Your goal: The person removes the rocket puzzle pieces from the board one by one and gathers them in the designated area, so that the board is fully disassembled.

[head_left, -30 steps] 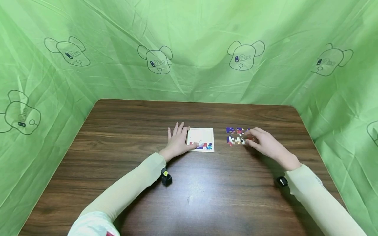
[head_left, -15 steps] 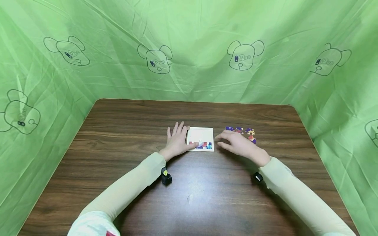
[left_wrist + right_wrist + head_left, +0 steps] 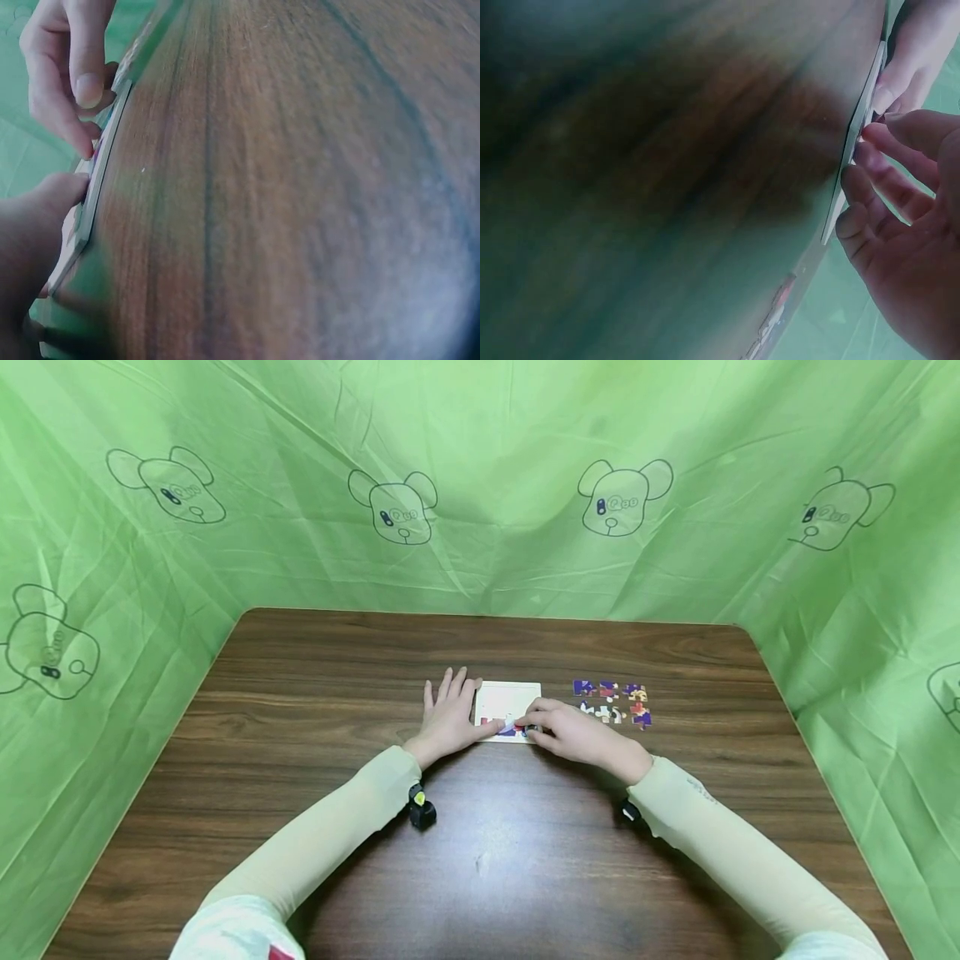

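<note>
A square white puzzle tray (image 3: 508, 697) lies mid-table, with colourful pieces fitted along its near edge. My left hand (image 3: 450, 720) is spread at the tray's left side, its thumb (image 3: 64, 191) resting over the near-left corner. From the right, my right hand (image 3: 573, 732) reaches over the tray's lower right part, fingers bent and fingertips close above the fitted row. Thumb and index finger pinch a small puzzle piece (image 3: 517, 726), mostly hidden by the fingers. In the right wrist view, the fingertips (image 3: 852, 221) stand right at the edge of the tray.
Several loose puzzle pieces (image 3: 609, 690) lie in two rough rows to the right of the tray. The brown wooden table (image 3: 337, 677) is enclosed by green fabric (image 3: 495, 518) with bear-head outlines. A wrist camera (image 3: 422, 810) sits on the left sleeve.
My right hand has moved left from the loose pieces to the tray, and its fingertips are now over the lower row. My left hand has stayed at the tray's left side.
</note>
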A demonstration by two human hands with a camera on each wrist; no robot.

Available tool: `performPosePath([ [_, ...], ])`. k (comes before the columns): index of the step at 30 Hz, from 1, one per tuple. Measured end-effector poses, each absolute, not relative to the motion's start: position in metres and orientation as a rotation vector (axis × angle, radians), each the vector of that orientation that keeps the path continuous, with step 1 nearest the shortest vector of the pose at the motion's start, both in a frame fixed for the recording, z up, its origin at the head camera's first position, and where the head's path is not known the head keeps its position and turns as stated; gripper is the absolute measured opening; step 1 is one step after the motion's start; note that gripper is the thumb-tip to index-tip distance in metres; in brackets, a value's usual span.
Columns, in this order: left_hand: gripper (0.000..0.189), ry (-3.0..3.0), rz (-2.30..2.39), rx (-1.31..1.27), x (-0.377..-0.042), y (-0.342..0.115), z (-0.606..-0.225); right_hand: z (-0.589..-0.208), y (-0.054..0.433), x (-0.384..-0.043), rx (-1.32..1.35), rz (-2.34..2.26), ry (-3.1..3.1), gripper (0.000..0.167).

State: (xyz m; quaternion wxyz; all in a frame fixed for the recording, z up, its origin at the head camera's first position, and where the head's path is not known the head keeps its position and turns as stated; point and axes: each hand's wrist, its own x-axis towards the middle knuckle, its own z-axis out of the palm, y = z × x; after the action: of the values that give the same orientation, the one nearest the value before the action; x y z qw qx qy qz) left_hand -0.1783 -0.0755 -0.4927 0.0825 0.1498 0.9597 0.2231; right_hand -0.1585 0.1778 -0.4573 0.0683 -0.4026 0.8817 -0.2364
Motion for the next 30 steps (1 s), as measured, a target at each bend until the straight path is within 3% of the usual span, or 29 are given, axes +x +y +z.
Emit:
performPosePath([
  [10, 0.080, 2.800, 0.634, 0.567, -0.187, -0.091, -0.485, -0.454, 0.175, -0.158, -1.199, -0.646, 2.676, 0.029],
  [19, 0.091, 2.634, 0.526, 0.803, -0.193, -0.115, -0.475, -0.454, 0.172, -0.159, -1.192, -0.610, 2.697, 0.027],
  [30, 0.088, 2.642, 0.565, 0.829, -0.194, -0.117, -0.480, -0.452, 0.155, -0.159, -1.122, -0.629, 2.743, 0.010],
])
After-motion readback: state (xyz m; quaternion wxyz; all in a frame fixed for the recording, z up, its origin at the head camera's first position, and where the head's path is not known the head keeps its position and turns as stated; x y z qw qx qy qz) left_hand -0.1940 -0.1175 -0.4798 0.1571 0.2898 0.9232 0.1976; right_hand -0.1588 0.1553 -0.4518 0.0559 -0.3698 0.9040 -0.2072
